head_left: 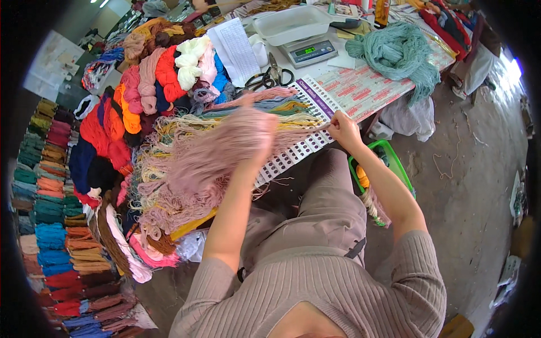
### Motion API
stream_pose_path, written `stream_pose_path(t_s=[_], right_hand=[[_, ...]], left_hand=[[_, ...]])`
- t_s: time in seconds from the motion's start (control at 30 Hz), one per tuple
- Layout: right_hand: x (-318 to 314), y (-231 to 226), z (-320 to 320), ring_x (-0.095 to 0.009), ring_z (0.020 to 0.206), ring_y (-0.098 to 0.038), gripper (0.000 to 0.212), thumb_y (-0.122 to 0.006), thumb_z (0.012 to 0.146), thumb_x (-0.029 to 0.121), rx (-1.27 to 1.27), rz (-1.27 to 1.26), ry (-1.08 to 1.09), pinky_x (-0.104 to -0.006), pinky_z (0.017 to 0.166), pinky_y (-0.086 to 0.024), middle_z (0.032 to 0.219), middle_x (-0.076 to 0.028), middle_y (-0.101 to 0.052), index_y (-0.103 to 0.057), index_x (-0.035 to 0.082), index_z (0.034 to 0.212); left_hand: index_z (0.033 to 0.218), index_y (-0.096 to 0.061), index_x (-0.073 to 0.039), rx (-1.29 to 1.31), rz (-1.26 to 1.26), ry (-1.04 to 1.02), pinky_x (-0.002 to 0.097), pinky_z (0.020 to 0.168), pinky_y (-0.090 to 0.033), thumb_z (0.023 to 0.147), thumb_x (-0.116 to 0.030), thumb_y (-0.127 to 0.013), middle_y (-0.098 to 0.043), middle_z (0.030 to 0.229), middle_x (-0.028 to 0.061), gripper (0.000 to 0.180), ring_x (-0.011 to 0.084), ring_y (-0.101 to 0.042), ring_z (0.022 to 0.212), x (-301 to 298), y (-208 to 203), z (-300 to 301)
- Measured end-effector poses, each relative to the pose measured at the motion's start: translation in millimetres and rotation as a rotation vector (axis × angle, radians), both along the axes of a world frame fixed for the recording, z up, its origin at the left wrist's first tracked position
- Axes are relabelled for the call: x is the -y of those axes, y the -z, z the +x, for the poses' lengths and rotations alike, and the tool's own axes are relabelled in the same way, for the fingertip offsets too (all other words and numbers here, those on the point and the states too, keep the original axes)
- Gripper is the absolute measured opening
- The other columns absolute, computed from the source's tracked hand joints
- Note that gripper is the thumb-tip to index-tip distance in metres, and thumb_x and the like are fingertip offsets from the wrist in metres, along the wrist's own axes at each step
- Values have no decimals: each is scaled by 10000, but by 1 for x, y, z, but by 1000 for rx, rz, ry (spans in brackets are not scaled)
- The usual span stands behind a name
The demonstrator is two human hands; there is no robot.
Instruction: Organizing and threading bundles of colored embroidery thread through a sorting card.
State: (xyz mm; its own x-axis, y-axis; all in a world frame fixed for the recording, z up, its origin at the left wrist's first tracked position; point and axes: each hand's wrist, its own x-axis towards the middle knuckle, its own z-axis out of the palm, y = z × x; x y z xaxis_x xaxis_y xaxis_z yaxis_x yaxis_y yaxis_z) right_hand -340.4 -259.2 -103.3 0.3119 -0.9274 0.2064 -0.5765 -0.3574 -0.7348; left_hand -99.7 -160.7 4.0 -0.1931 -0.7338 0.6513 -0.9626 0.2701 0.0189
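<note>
My right hand (345, 130) pinches the gathered end of a dusty-pink yarn bundle (301, 135) at the edge of a white punched card strip (290, 160). The loose strands of that bundle spread leftward over a heap of cut yarn (163, 186) in pink, cream and yellow. My left hand (260, 127) is over these strands, smeared by motion, so its fingers cannot be made out. Blue, yellow and rose strands (259, 104) lie beyond it, running to the card's row of holes.
Black-handled scissors (275, 73) lie near a digital scale (307, 52) bearing a clear plastic tub (293, 25). Teal yarn (394, 53) hangs over the table's right edge. Coloured skeins (110, 135) pile up at left. A green basket (397, 163) stands by my right arm.
</note>
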Motion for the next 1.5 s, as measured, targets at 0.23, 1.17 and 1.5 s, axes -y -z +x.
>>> stream_pose_path(t_s=[0.23, 1.17, 1.5], right_hand=[[-2, 4, 1, -319, 756, -611, 185, -601, 712, 205, -70, -12, 40, -395, 654, -476, 779, -138, -613, -543, 67, 821], [-5, -25, 7, -242, 833, -607, 350, -600, 668, 356, -225, 78, -123, -366, 717, -465, 890, -45, -604, -595, 132, 936], [-6, -20, 0, -258, 829, -602, 348, -602, 671, 352, -232, 55, -126, -383, 710, -461, 900, -49, -590, -573, 133, 939]], left_hand=[[1412, -233, -7, -119, 648, -172, 319, 786, -463, 812, -86, -551, -616, 891, 127, 683, 224, -592, 860, 41, 47, -61], [1140, -522, 21, -145, 498, 52, 347, 827, -450, 795, -109, -535, -589, 993, 202, 369, 283, -578, 944, 48, 51, -65], [891, -515, -11, 78, 350, -30, 461, 715, -479, 799, -96, -486, -586, 805, 228, 128, 388, -600, 798, 16, 33, 16]])
